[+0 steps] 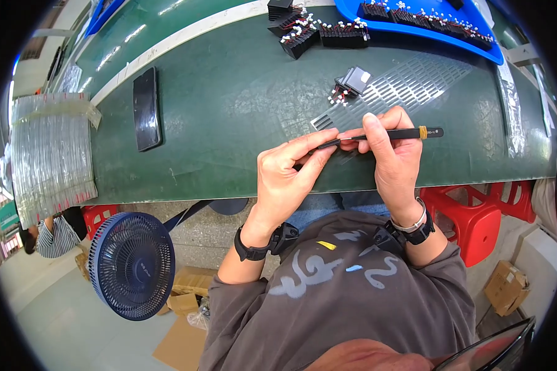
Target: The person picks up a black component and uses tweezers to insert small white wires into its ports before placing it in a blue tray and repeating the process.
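A green bench (229,105) curves past both hands at its near edge. The right hand (393,157) pinches one black tool (390,134); the left hand (288,176) pinches its tip. Just beyond lies one perforated strip (408,80), then one blue tray (427,28). One phone (146,109) lies far left, open bench between.

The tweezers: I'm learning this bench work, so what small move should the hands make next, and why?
Probably bring the tweezers tip down onto the small part pinched in the left hand. The right hand holds them level, their tip already at the left fingertips, over the perforated strip. The part itself is too small to make out.
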